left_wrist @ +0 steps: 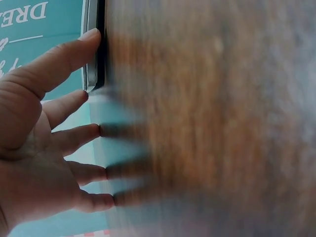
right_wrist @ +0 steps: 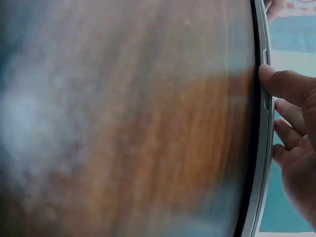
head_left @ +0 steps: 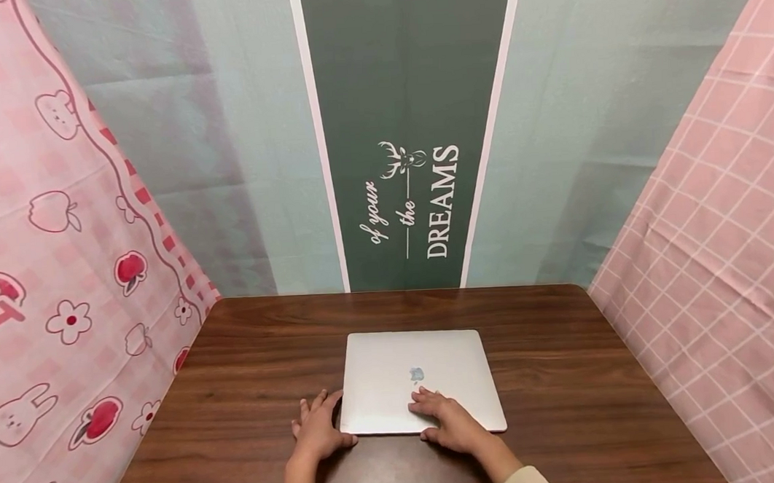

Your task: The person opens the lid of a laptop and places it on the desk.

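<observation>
A closed silver laptop [head_left: 378,373] lies flat on the wooden table, with an apple-shaped logo on its lid. At its front left corner is my left hand [head_left: 318,429], fingers spread on the tabletop and thumb against the laptop's front edge. My right hand [head_left: 459,426] rests its fingertips on the lid near the logo. In the right wrist view, the right thumb [right_wrist: 281,84] touches the front edge at the shallow notch. The left wrist view shows the left fingers [left_wrist: 74,138] splayed beside the laptop's corner [left_wrist: 91,74].
The brown wood-grain table [head_left: 255,365] reaches a green curtain [head_left: 410,65] with white lettering at the back. A pink patterned cloth [head_left: 65,236] hangs along the left side, and a pink checked cloth [head_left: 722,238] along the right.
</observation>
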The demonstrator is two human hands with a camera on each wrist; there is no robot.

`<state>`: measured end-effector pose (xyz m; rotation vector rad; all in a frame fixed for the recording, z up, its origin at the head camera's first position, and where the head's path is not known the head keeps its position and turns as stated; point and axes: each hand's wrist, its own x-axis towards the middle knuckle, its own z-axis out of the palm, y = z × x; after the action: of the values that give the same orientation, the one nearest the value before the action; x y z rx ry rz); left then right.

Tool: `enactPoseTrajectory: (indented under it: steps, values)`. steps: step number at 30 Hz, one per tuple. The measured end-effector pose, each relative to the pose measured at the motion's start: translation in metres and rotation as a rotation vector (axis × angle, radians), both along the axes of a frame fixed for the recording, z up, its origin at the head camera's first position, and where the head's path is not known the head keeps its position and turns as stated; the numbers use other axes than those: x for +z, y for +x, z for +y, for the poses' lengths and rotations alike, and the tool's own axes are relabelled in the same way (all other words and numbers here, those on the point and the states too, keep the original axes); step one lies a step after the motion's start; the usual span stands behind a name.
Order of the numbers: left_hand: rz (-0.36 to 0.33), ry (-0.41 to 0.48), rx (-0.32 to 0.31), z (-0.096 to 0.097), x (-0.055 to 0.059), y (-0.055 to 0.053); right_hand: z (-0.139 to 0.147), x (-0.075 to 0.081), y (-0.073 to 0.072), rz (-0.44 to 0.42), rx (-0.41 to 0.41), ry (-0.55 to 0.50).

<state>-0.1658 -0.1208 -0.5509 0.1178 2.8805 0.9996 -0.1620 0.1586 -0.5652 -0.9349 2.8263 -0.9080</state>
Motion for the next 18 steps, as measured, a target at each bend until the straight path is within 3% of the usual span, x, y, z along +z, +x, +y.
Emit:
enactPoseTrajectory:
  steps: [11,18]
  values:
    - [-0.016,0.024,0.000,-0.0016,-0.0012,0.0008,0.0003,-0.0019,-0.0004,0.181,0.068,-0.006]
    - [-0.021,0.032,0.006,-0.0010,-0.0010,0.0003,-0.0014,0.0007,0.0020,0.275,0.082,0.049]
